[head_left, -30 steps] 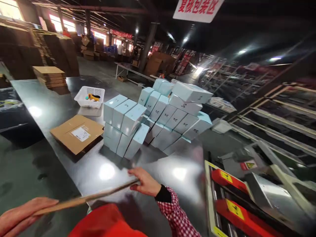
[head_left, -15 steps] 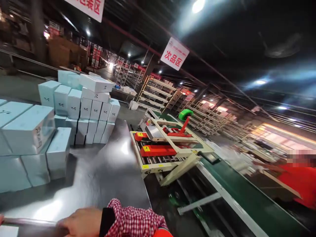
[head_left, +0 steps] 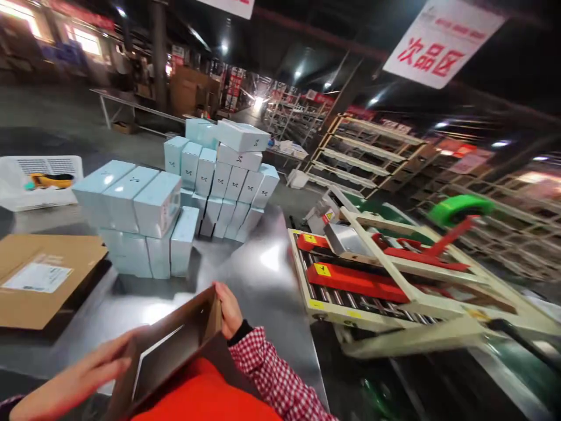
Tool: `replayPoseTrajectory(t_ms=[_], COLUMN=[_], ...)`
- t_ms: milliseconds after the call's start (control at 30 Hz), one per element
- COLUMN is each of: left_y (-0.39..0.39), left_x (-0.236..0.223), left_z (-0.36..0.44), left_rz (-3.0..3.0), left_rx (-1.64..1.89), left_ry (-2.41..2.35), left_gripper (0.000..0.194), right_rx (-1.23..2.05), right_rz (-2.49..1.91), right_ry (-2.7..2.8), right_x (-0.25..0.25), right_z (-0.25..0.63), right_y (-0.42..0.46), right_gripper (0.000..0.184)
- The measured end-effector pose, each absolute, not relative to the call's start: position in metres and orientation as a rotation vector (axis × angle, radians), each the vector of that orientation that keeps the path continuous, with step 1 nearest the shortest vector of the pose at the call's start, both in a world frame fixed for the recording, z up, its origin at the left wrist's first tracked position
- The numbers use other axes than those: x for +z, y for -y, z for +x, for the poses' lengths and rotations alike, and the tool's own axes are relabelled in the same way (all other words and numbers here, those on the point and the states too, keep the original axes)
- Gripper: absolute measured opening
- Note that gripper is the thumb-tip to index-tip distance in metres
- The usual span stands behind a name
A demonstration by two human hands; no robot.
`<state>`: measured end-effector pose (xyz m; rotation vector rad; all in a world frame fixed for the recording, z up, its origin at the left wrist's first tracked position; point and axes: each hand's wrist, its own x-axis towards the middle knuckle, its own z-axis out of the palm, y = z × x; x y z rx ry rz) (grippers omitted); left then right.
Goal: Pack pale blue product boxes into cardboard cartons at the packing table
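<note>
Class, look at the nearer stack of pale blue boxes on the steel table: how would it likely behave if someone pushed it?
The nearer stack of pale blue boxes would probably slide easily, since the steel table looks smooth and shiny. It may topple: its upper boxes sit tilted. The boxes are likely stiff, given their crisp edges.

Bare table [head_left: 263,275] ahead; box stacks [head_left: 144,216] block left, taping machine [head_left: 372,275] right.
</note>
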<state>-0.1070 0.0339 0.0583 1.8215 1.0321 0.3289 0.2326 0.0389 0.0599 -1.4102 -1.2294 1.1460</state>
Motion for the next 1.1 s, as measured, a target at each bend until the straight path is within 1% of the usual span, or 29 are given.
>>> replayPoseTrajectory(t_ms=[33, 100, 200, 267, 367, 400, 433, 467, 533, 567, 600, 633, 667, 700, 767, 800, 833, 867, 967, 1000, 1033, 1100], left_y=[-0.027, -0.016, -0.008, -0.008, -0.012, -0.013, -0.013, -0.012, -0.006, -0.001, 0.004, 0.008, 0.012, 0.015, 0.018, 0.018, 0.017, 0.017, 0.019, 0.02, 0.021, 0.022], left_x=[0.064, 0.073, 0.078, 0.074, 0.056, 0.048, 0.039, 0.03, 0.013, 0.006, 0.001, -0.001, -0.001, 0.002, 0.013, 0.02, 0.027, 0.033, 0.039, 0.036, 0.032, 0.021], left_z=[-0.109, -0.108, -0.096, -0.081, -0.051, -0.042, -0.036, -0.033, -0.038, -0.045, -0.055, -0.066, -0.076, -0.086, -0.101, -0.105, -0.108, -0.109, -0.108, -0.107, -0.106, -0.104], left_rz=[1.75, 1.6, 1.38, 1.296, 1.291, 1.31, 1.337, 1.378, 1.539, 1.667, 1.829, 2.006, 2.175, 2.318, 2.528, 2.603, 2.664, 2.715, 2.841, 2.881, 2.928, 3.02], left_rx=[0.269, 0.273, 0.397, 0.515, 0.767, 0.863, 0.951, 1.031, 1.16, 1.203, 1.207, 1.166, 1.079, 0.96, 0.708, 0.615, 0.555, 0.513, 0.422, 0.384, 0.356, 0.307], left_ry=[-0.938, -0.818, -0.859, -0.97, -1.233, -1.349, -1.461, -1.562, -1.659, -1.643, -1.576, -1.477, -1.373, -1.289, -1.175, -1.139, -1.122, -1.111, -1.109, -1.11, -1.103, -1.125], left_gripper=[0.048, 0.048, 0.047, 0.054, 0.073, 0.077, 0.078, 0.074, 0.049, 0.035, 0.025, 0.024, 0.03, 0.038, 0.052, 0.058, 0.063, 0.066, 0.071, 0.072, 0.072, 0.071], right_rx=[1.206, 1.42, 1.753, 1.828, 1.776, 1.691, 1.565, 1.41, 1.131, 1.062, 1.056, 1.12, 1.251, 1.425, 1.725, 1.787, 1.783, 1.725, 1.442, 1.377, 1.348, 1.343], right_rz=[-1.38, -1.275, -1.086, -1.071, -1.2, -1.256, -1.304, -1.341, -1.353, -1.327, -1.287, -1.233, -1.165, -1.087, -0.98, -0.98, -1.011, -1.069, -1.242, -1.27, -1.291, -1.325], right_ry=[1.218, 1.209, 1.209, 1.221, 1.304, 1.337, 1.366, 1.39, 1.445, 1.501, 1.587, 1.701, 1.818, 1.928, 2.067, 2.072, 2.036, 1.969, 1.688, 1.648, 1.654, 1.752], right_x=[0.057, 0.052, 0.047, 0.044, 0.037, 0.034, 0.031, 0.028, 0.026, 0.027, 0.03, 0.035, 0.041, 0.048, 0.058, 0.061, 0.06, 0.058, 0.045, 0.043, 0.043, 0.057], right_z=[0.236, 0.248, 0.268, 0.271, 0.251, 0.241, 0.232, 0.226, 0.226, 0.232, 0.243, 0.257, 0.272, 0.285, 0.301, 0.301, 0.297, 0.289, 0.258, 0.251, 0.246, 0.243], right_y=[-0.04, -0.04, -0.043, -0.048, -0.048, -0.045, -0.041, -0.036, -0.027, -0.023, -0.021, -0.021, -0.022, -0.025, -0.033, -0.037, -0.04, -0.042, -0.044, -0.046, -0.051, -0.071], right_gripper=[0.063, 0.067, 0.089, 0.097, 0.098, 0.096, 0.09, 0.08, 0.053, 0.041, 0.034, 0.034, 0.042, 0.058, 0.101, 0.115, 0.117, 0.107, 0.055, 0.045, 0.04, 0.037])
